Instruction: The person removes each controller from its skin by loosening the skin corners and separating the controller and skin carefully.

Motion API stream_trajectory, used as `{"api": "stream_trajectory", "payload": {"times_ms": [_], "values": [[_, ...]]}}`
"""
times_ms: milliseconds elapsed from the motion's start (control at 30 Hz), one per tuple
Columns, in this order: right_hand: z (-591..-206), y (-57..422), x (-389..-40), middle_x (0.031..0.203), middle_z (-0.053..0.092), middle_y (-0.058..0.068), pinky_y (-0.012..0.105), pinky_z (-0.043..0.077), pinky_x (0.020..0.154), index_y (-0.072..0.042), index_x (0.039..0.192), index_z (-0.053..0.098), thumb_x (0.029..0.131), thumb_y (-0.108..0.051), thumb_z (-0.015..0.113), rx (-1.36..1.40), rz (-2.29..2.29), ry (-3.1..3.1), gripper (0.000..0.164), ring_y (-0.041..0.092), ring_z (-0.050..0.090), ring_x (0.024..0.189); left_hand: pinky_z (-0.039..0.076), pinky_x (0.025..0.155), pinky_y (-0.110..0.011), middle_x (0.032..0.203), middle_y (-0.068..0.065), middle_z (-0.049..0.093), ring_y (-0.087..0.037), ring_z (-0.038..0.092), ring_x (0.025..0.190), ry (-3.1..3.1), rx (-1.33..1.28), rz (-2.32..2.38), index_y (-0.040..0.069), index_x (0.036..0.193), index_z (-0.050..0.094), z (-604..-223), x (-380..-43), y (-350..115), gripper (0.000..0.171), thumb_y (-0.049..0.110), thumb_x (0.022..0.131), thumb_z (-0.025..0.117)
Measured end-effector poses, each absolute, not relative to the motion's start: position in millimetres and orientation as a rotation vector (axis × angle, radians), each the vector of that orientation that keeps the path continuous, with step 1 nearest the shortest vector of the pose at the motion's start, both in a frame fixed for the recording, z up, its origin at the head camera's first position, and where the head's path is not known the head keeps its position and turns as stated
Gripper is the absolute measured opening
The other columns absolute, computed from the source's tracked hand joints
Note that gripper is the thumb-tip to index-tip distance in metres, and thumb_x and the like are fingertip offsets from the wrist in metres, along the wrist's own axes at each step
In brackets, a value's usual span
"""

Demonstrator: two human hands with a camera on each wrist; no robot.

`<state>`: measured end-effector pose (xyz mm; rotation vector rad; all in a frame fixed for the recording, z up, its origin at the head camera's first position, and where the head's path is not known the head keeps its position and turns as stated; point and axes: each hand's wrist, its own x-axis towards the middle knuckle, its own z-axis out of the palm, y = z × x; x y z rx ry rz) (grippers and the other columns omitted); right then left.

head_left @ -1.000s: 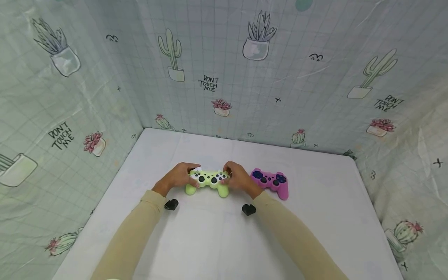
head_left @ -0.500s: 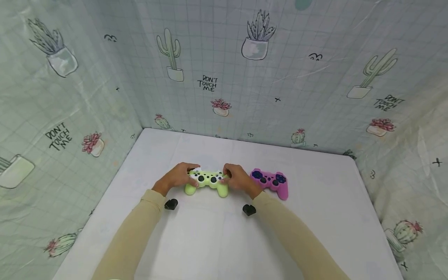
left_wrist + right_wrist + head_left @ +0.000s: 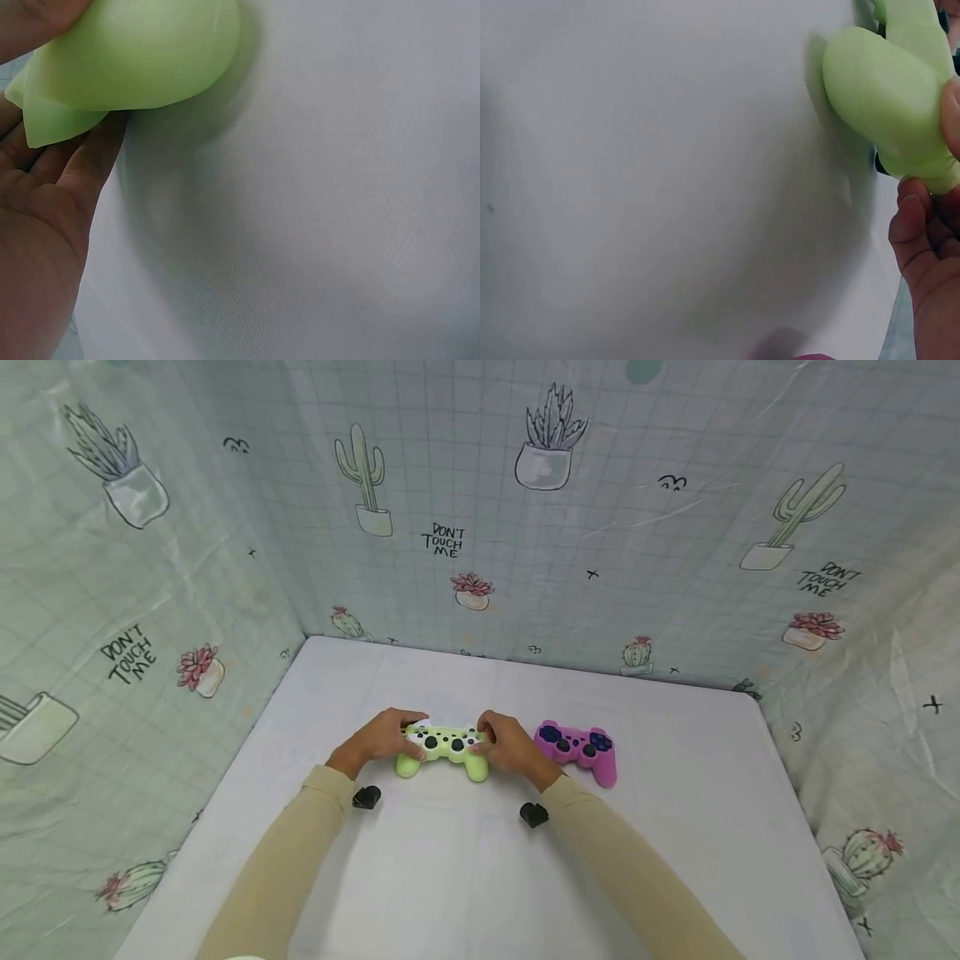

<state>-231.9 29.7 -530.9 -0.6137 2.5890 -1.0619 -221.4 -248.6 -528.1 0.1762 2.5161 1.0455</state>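
Note:
A game controller [image 3: 446, 750] in a lime-green, soft-looking cover lies towards the far middle of the white table, its grips pointing at me. My left hand [image 3: 381, 737] holds its left end, thumb on the front face and fingers behind. At the other end, my right hand [image 3: 512, 745] pinches the right shoulder between thumb and curled fingers. White shows at the controller's upper corners. In the left wrist view, a pointed edge of the green cover [image 3: 56, 124] stands out beside the fingers. The right wrist view shows the rounded green grip [image 3: 877, 90] under the thumb.
A pink game controller [image 3: 577, 746] with dark blue button areas lies just right of my right hand. Small black objects [image 3: 367, 797] sit beside each wrist. Cactus-printed cloth [image 3: 480, 510] walls in the white table [image 3: 450, 877] at the back and sides.
My right hand has shifted very slightly down at the controller's right shoulder and its fingers have drawn in a little. The left hand keeps its hold; the pink controller stays put.

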Motion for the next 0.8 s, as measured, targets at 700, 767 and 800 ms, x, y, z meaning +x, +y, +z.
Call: {"api": "stream_trajectory", "payload": {"times_ms": [700, 767, 800], "values": [[-517, 31, -252, 0.088, 0.051, 0.004, 0.03, 0.042, 0.073, -0.011, 0.106, 0.056, 0.097, -0.024, 0.075, -0.673, -0.81, 2.475, 0.025, 0.018, 0.05, 0.085, 0.042, 0.116, -0.051, 0.152, -0.015, 0.057, -0.03, 0.056, 0.127, 2.501, 0.171, 1.066, 0.013, 0.155, 0.051, -528, -221, -248, 0.084, 0.027, 0.081, 0.089], [-519, 32, -254, 0.088, 0.054, 0.004, 0.028, 0.043, 0.072, -0.01, 0.106, 0.058, 0.098, -0.023, 0.073, -0.668, -0.846, 2.471, 0.021, 0.017, 0.052, 0.084, 0.042, 0.116, -0.052, 0.152, -0.016, 0.057, -0.03, 0.056, 0.127, 2.5, 0.173, 1.065, 0.013, 0.155, 0.05, -529, -221, -249, 0.084, 0.027, 0.081, 0.089], [-520, 33, -255, 0.089, 0.056, 0.004, 0.028, 0.044, 0.072, -0.01, 0.106, 0.058, 0.099, -0.021, 0.072, -0.662, -0.868, 2.466, 0.019, 0.017, 0.052, 0.083, 0.042, 0.117, -0.052, 0.152, -0.016, 0.057, -0.03, 0.056, 0.127, 2.502, 0.172, 1.065, 0.013, 0.155, 0.05, -528, -221, -249, 0.084, 0.027, 0.081, 0.089]]}}
